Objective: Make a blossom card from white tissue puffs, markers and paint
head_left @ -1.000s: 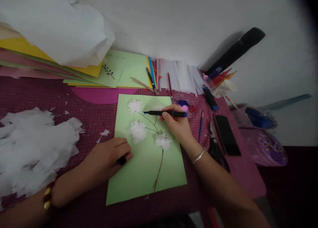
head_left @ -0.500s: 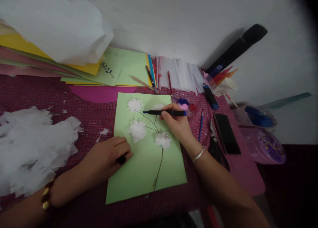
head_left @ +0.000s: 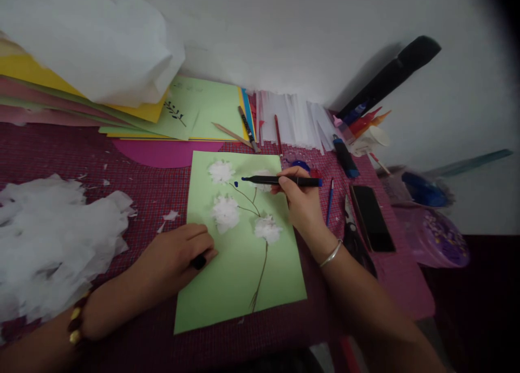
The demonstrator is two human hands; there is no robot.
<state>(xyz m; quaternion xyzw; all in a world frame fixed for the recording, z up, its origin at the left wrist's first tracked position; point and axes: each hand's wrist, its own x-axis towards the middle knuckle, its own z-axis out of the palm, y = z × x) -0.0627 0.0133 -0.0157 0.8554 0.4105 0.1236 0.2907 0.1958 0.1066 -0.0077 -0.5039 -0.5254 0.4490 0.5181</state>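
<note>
My right hand [head_left: 298, 197] pinches a black marker [head_left: 264, 180] with a blue tip, held sideways above the upper part of a light green sheet [head_left: 219, 286]. A small blue spot [head_left: 236, 184] shows on the paper just left of the tip. White ruffled paper flowers [head_left: 226, 213] sit on the sheet, joined by thin drawn brown stems [head_left: 263, 270]. One flower is partly behind the marker and fingers. At the sheet's left edge rests my left hand [head_left: 182, 254], its fingers curled round a black marker cap [head_left: 199, 262].
White tissue pieces [head_left: 57, 248] are heaped on the left. Coloured papers [head_left: 142, 113] are stacked at the back, beside a pencil [head_left: 231, 133], a brush [head_left: 247, 126] and white strips [head_left: 290, 118]. Right of the sheet lie a thin blue brush [head_left: 330, 202], scissors [head_left: 352, 237] and a phone [head_left: 371, 216].
My right hand has moved right with the marker, lifting its tip from the paper and uncovering a blue spot there. The left hand has stayed in place.
</note>
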